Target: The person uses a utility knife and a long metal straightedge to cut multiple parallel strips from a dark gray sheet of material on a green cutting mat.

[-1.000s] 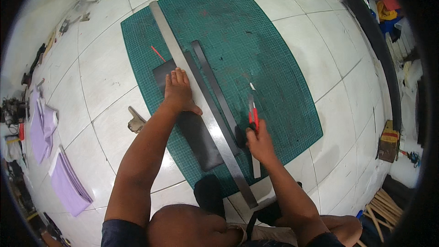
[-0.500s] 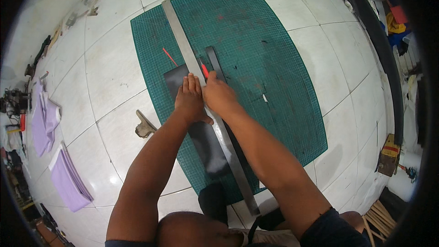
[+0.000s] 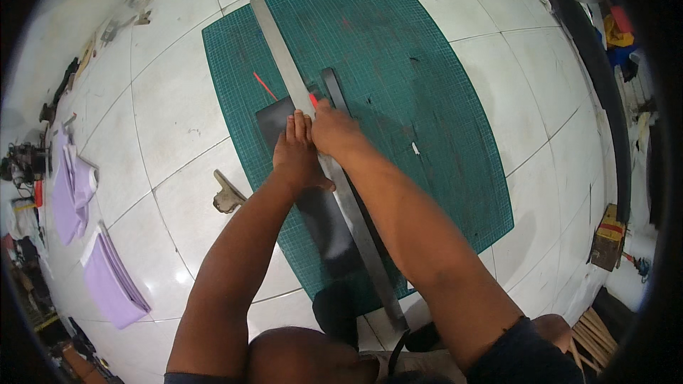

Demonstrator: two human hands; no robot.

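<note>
A long metal straightedge (image 3: 275, 46) runs lengthwise over a black sheet of leather-like material (image 3: 329, 231) on a green cutting mat (image 3: 441, 114). My left hand (image 3: 299, 160) presses down on both, its fingers laid out flat and its thumb spread toward me. Close beside it, along the straightedge's right side, my right hand (image 3: 336, 130) is closed round a red cutter knife (image 3: 314, 99). My fingers hide most of the knife. A narrow black strip (image 3: 331, 85) sticks out beyond my right hand. Left of the straightedge lies a thin red stick (image 3: 265, 86).
On the tiled floor left of the mat rests a worn metal clamp-like tool (image 3: 227, 196). Folded lilac cloth (image 3: 114, 281) lies farther left. A small white piece (image 3: 416, 148) is on the mat. A long black roll (image 3: 613, 99) stretches along the right side.
My right hand and the knife have shifted slightly away from me along the straightedge. My left hand stays pressed in about the same place.
</note>
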